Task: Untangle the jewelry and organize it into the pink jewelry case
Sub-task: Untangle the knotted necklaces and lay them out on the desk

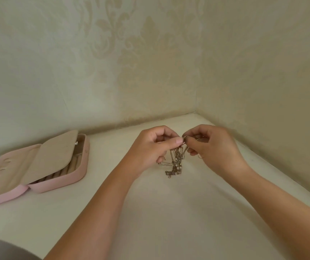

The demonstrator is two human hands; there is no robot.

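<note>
Hanging between two hands is one tangle of jewelry (176, 156), raised over the white desk (150, 212) near its far right corner, while one pink jewelry case (62, 182) is lying open well apart at the left. The left hand (150, 147) is pinching the top of the tangle with thumb and curled fingers, and the right hand (212, 145) is pinching it just beside. Thin chains are dangling, with a few small pearls (177, 167) and one lettered pendant (170, 173) at the bottom; whether these are touching the desk is unclear. The chains are too fine to count. A beige flap (54, 152) is covering most of the case's ridged tray, and the lid half is running off the left edge.
</note>
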